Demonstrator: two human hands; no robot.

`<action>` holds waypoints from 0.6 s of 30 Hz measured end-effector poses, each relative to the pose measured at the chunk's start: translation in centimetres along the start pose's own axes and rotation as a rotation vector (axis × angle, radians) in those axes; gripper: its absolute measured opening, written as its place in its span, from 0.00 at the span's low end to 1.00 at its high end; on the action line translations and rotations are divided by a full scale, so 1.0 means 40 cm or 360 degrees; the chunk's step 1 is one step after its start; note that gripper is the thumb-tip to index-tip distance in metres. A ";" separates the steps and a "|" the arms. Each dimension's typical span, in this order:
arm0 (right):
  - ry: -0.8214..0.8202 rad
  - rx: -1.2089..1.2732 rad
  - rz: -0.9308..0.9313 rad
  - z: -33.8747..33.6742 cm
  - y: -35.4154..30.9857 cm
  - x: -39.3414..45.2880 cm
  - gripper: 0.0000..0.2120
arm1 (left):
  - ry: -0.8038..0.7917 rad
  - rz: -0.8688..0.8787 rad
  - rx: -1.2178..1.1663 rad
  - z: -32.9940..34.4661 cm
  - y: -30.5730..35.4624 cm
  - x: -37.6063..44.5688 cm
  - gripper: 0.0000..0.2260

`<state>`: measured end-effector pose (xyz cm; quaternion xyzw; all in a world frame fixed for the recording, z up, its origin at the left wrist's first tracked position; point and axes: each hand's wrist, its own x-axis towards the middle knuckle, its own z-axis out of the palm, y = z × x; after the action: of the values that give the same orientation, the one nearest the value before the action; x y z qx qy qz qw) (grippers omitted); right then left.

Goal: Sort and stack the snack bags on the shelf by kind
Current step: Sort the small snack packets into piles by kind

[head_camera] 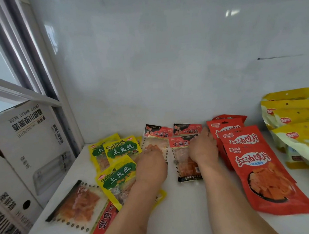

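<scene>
Snack bags lie on a white shelf (183, 214). Yellow-green potato-shred bags (122, 148) sit at the left, one nearer bag (117, 175) partly under my left forearm. Clear gluten-strip bags with red-black headers (187, 129) lie in the middle; another such bag (77, 206) lies turned sideways at the front left. Large red bags (262, 173) overlap at the right, yellow bags (295, 119) beyond them. My left hand (151, 164) rests fingers-down on one clear gluten bag (156, 134). My right hand (203, 148) presses on the middle gluten bag (184, 162), fingertips touching a red bag's edge.
White beer cartons (34, 142) stand left of the shelf beside a window frame (44, 73). A white back wall (164, 62) closes the shelf behind the bags. Bare shelf surface shows at the front between my forearms.
</scene>
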<state>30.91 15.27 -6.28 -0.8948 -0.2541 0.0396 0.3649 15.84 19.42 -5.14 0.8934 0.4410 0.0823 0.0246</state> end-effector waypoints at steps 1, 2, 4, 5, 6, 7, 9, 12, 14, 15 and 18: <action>-0.0011 -0.0039 -0.0037 -0.001 -0.005 -0.009 0.32 | 0.0027 -0.0021 -0.0153 -0.003 -0.003 0.001 0.15; -0.0024 -0.0087 -0.0068 -0.002 -0.010 -0.017 0.32 | 0.0075 -0.0033 -0.0346 -0.009 -0.007 -0.001 0.14; -0.0019 -0.0191 -0.0141 -0.002 -0.027 -0.031 0.29 | 0.0197 -0.0055 -0.0682 -0.026 -0.019 -0.010 0.13; 0.0013 -0.0228 -0.0216 -0.002 -0.039 -0.040 0.27 | 0.0245 -0.0078 -0.0806 -0.035 -0.029 -0.018 0.14; 0.0046 -0.0247 -0.0334 0.003 -0.053 -0.046 0.24 | 0.0291 -0.0102 -0.0897 -0.046 -0.040 -0.026 0.14; 0.0053 -0.0258 -0.0485 0.008 -0.069 -0.056 0.22 | 0.0332 -0.0130 -0.0941 -0.056 -0.054 -0.034 0.14; -0.0075 -0.0315 -0.0765 0.030 -0.100 -0.078 0.20 | 0.0391 -0.0217 -0.0906 -0.072 -0.087 -0.051 0.15; -0.0303 -0.0578 -0.0848 0.064 -0.131 -0.117 0.18 | 0.0431 -0.0383 -0.0707 -0.086 -0.142 -0.085 0.16; -0.0367 -0.0769 -0.0799 0.081 -0.139 -0.140 0.17 | 0.0382 -0.0472 -0.0414 -0.080 -0.176 -0.112 0.17; -0.0398 -0.0830 -0.0797 0.087 -0.143 -0.147 0.17 | 0.0349 -0.0514 -0.0274 -0.075 -0.193 -0.127 0.17; -0.0452 -0.0714 -0.0817 0.108 -0.143 -0.154 0.14 | 0.0337 -0.0632 -0.0074 -0.062 -0.238 -0.174 0.17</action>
<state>22.03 18.49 -6.30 -0.8453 -0.5207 0.0140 0.1188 3.79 19.64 -4.68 0.7746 0.6064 0.1792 0.0144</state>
